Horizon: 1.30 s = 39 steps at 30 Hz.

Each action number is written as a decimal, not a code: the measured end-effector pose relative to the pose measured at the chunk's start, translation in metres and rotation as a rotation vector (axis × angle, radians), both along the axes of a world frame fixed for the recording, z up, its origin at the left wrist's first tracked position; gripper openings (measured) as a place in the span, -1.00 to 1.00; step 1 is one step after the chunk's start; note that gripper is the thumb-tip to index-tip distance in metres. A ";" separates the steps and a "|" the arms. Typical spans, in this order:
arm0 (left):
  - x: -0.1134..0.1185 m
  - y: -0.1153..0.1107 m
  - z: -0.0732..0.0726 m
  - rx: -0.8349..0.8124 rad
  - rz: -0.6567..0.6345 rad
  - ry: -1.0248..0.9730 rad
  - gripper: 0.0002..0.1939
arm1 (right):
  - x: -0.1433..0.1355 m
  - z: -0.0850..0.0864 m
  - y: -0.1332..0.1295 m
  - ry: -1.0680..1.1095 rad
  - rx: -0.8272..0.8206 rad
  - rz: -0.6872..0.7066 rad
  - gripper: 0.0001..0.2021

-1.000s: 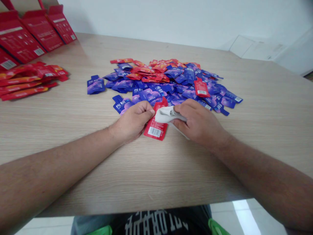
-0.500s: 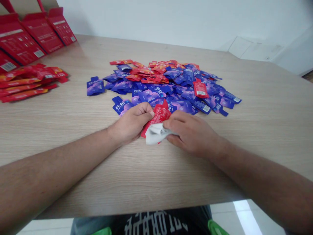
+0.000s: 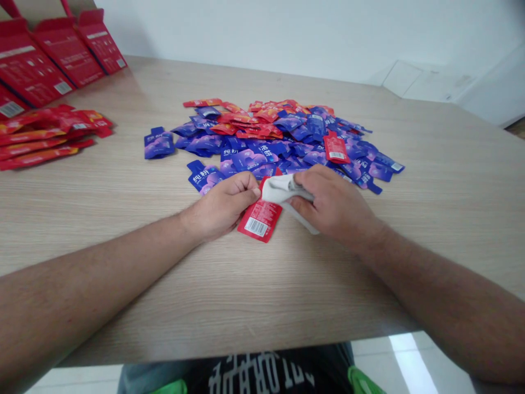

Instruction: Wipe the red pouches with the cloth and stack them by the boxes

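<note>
Pale wood-grain table (image 3: pixel 197 306) against a white wall (image 3: pixel 266 38). Left hand (image 3: pixel 223 208) pinches the left edge of a red sachet (image 3: pixel 262 219) between thumb and curled fingers; right hand (image 3: pixel 334 205) grips a folded white cloth (image 3: pixel 283 190), which covers the sachet's upper part. Sachet lies between the hands, barcode end toward the wearer, just in front of a pile of purple and red packets (image 3: pixel 254 156).

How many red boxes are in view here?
4 that I can make out, all at upper left: a first box cut off by the picture's edge, then a second box, third box and fourth box, successively farther right. Others may be hidden.
</note>
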<state>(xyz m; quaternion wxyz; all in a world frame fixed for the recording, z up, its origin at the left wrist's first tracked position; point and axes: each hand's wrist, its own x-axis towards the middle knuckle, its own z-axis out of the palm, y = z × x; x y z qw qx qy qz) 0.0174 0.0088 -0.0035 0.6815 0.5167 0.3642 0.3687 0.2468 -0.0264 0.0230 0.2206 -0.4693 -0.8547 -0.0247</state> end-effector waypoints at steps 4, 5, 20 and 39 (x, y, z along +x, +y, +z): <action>0.000 0.000 -0.002 0.020 -0.003 -0.004 -0.83 | 0.000 0.000 0.001 0.019 0.007 0.001 -0.82; 0.000 0.000 -0.002 0.023 -0.002 -0.006 -0.83 | -0.001 0.000 0.000 -0.003 -0.016 0.052 -0.82; 0.000 0.001 -0.001 0.025 0.002 0.001 -0.82 | -0.001 0.000 0.000 -0.036 -0.029 0.035 -0.83; 0.000 0.000 -0.002 0.018 0.013 -0.008 -0.80 | -0.005 0.000 -0.005 -0.061 -0.115 0.147 -0.84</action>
